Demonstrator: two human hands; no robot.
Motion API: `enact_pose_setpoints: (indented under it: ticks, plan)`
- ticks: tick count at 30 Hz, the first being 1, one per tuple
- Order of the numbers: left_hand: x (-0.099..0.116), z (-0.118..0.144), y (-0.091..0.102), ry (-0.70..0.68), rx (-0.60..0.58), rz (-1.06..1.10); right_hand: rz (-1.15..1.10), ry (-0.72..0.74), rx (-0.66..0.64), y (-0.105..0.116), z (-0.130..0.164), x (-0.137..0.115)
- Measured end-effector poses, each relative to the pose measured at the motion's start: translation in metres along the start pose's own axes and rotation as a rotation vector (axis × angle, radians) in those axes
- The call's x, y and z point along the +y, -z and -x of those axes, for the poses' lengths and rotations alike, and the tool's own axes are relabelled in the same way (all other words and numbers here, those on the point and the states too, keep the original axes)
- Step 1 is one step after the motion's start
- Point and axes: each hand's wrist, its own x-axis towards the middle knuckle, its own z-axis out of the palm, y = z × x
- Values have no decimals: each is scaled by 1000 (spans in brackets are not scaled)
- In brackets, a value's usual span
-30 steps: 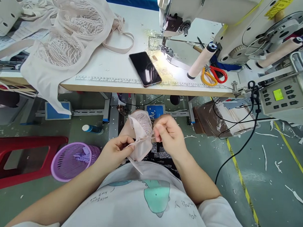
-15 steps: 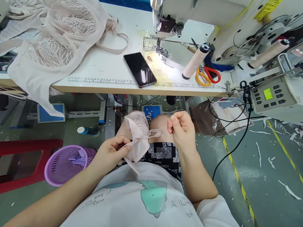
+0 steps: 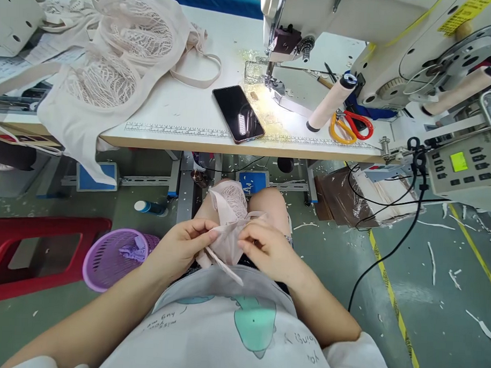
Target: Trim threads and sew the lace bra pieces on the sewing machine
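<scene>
Over my lap lies a pale pink bra (image 3: 230, 242) with a lace cup and narrow straps. My left hand (image 3: 193, 240) pinches its edge between thumb and fingers, and a loose strap end hangs down toward my shirt. My right hand (image 3: 265, 246) is at the other side of the same piece, its thumb and fingertips drawn together against the fabric. Whatever is between those fingertips is too small to make out.
On the table are a larger lace bra (image 3: 108, 82), a black phone (image 3: 239, 114), scissors (image 3: 351, 127) and a thread spool (image 3: 331, 103) by the sewing machine (image 3: 291, 40). A purple basket (image 3: 114, 260) and red stool (image 3: 46, 225) stand at left; a cable (image 3: 382, 258) hangs at right.
My right hand has come down and left, from raised beside the bra to touching it. My left hand keeps its hold. The whole view has shifted slightly.
</scene>
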Motion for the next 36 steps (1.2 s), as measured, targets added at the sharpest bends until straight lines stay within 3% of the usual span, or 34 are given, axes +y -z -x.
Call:
enact_pose_setpoints:
  ticks: [8,17,36]
  plan:
    - [0,1,1,-13,34,34,-15,-12,-31,-24,-1,-4]
    - [-5,0,4,-108,4,-29,-24,-46,-110,-28,-2,-6]
    - [-4,4,6,-151,-2,-139,-35,-40,-32,-29,-3,-8]
